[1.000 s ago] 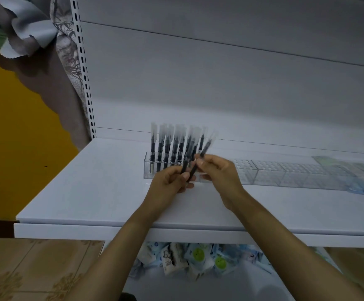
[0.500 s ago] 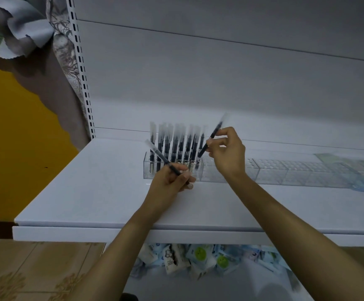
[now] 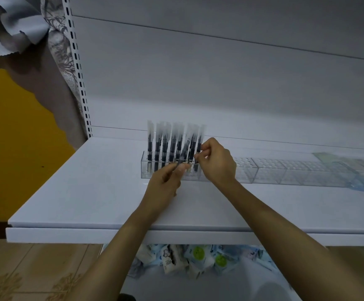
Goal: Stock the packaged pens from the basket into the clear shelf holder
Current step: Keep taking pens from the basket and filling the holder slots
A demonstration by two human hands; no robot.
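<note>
Our right hand [image 3: 217, 164] comes down since half a second ago | head: it pinches a packaged pen [image 3: 199, 144] upright at the right end of the standing pens [image 3: 172, 146], seemingly entering the clear holder [image 3: 244, 173] | our left hand [image 3: 163, 187] grips a spare pen [image 3: 185, 152], tilted | basket unseen; stocking advances

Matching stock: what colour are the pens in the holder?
The pens are black, clear-sleeved; head view.

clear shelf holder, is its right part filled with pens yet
No: the packaged pens stand only at the left end of the clear shelf holder; the slots further right show empty.
</note>
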